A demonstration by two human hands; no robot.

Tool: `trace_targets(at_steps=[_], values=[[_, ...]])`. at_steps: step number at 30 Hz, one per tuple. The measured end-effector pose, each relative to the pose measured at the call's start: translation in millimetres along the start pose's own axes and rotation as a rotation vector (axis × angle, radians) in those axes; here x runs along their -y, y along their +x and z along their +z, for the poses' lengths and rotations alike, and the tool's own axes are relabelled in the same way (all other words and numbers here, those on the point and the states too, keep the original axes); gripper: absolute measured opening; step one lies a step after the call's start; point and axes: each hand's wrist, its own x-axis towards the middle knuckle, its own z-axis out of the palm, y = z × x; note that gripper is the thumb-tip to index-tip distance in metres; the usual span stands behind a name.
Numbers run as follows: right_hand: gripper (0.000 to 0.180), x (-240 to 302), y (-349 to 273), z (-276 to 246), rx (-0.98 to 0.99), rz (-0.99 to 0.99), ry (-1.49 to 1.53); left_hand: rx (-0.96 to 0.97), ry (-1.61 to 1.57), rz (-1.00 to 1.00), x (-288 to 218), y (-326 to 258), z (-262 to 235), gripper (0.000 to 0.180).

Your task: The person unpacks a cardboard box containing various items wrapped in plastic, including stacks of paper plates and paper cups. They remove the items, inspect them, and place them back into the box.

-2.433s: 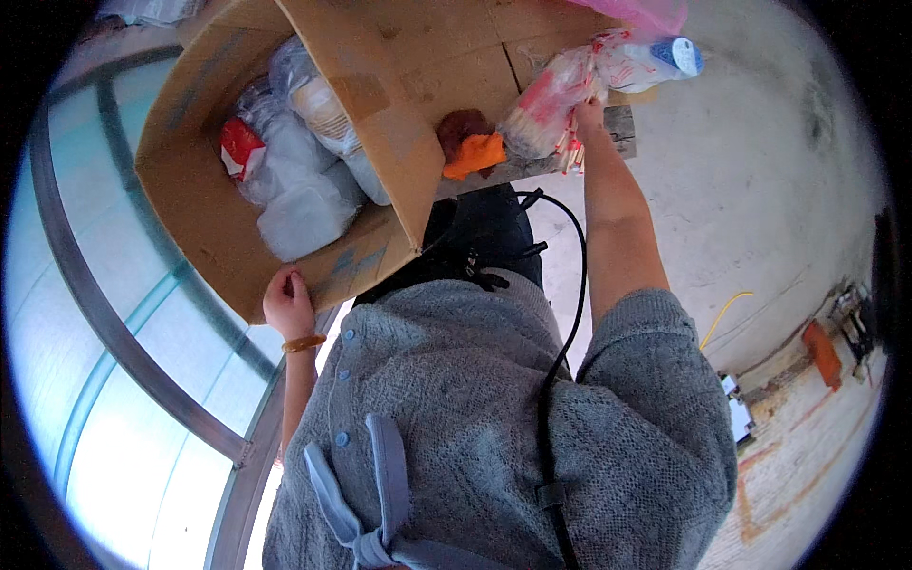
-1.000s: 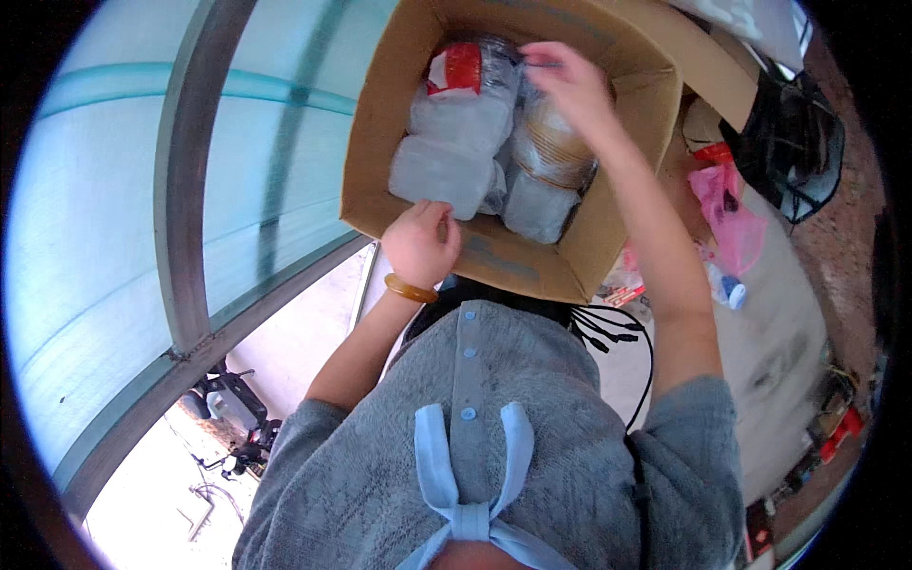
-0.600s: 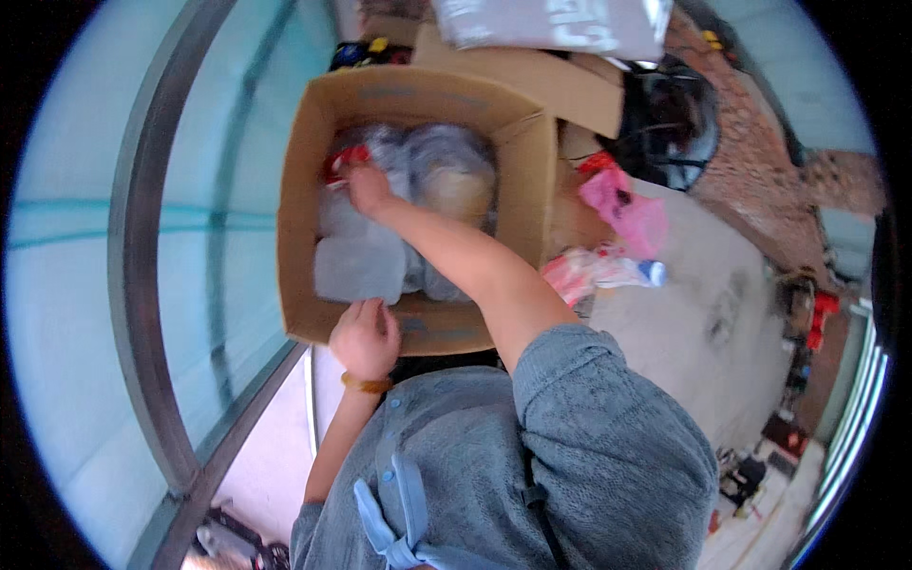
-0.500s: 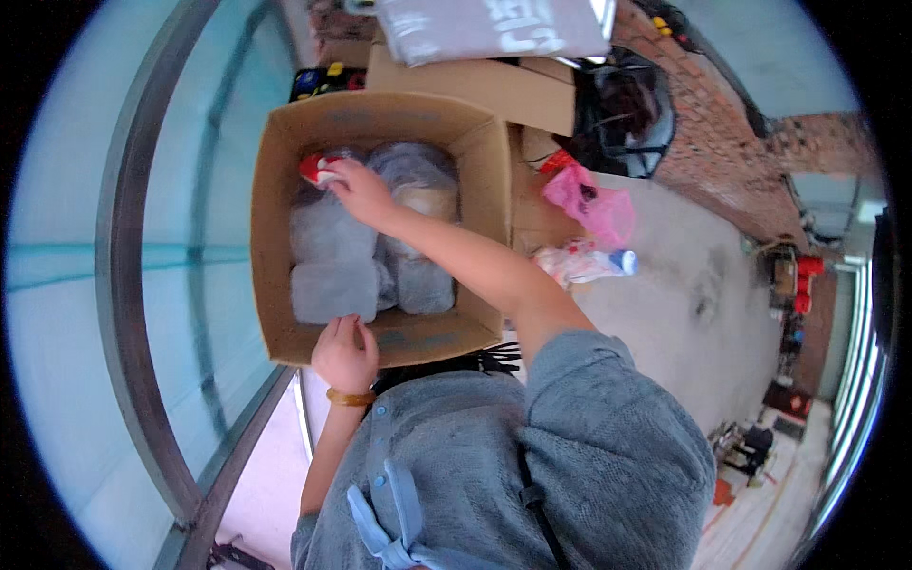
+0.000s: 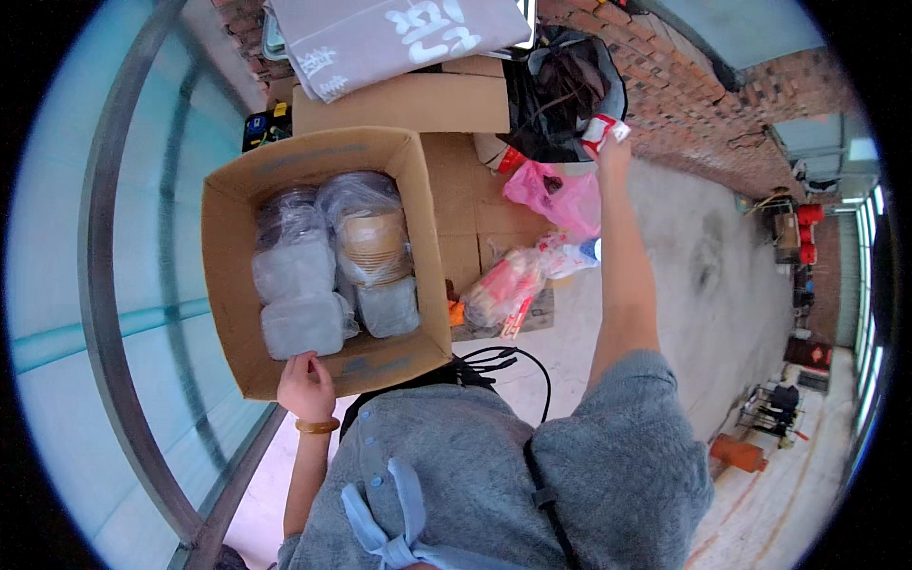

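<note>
An open brown cardboard box point(image 5: 233, 275) holds several stacks of plastic and paper containers wrapped in clear bags point(image 5: 328, 256). My left hand point(image 5: 306, 385) grips the box's near rim. My right arm stretches far forward, and my right hand point(image 5: 608, 142) holds a small red and white packet point(image 5: 600, 128) up by a black open bag point(image 5: 565, 90). Below that arm lie a pink plastic bag point(image 5: 556, 195) and a clear bag with red and white items point(image 5: 518, 280) on flattened cardboard.
Flattened cardboard point(image 5: 404, 100) and a grey printed sack point(image 5: 399, 33) lie beyond the box. A blue translucent panel with a metal frame point(image 5: 104, 285) runs along the left. A brick wall point(image 5: 684, 85) borders the concrete floor point(image 5: 703, 285) to the right. A black cable point(image 5: 513, 361) lies near my body.
My right hand has left the inside of the box and swung out right to the black bag, now with a red and white packet in it. My left hand stays on the box rim.
</note>
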Motion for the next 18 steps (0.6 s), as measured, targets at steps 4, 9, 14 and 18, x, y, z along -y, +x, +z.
trace_targets(at_steps=[4, 9, 14, 18], values=[[0.027, -57.2, 60.1, 26.9, -0.02, 0.307, -0.172, -0.001, 0.047, -0.01, -6.0, 0.7, -1.5, 0.007], [0.026, -147.3, 175.5, 5.6, 0.374, -0.274, -1.428, 0.011, 0.083, -0.031, 1.9, -1.5, 1.1, 0.008], [0.049, -119.0, 130.9, 29.2, 0.351, 0.395, -0.284, 0.006, 0.112, -0.122, -2.0, 1.1, -2.6, 0.006], [0.059, -80.5, 92.7, -4.5, 0.13, 0.301, -0.363, -0.022, 0.048, -0.141, -1.8, 2.5, -0.6, 0.005]])
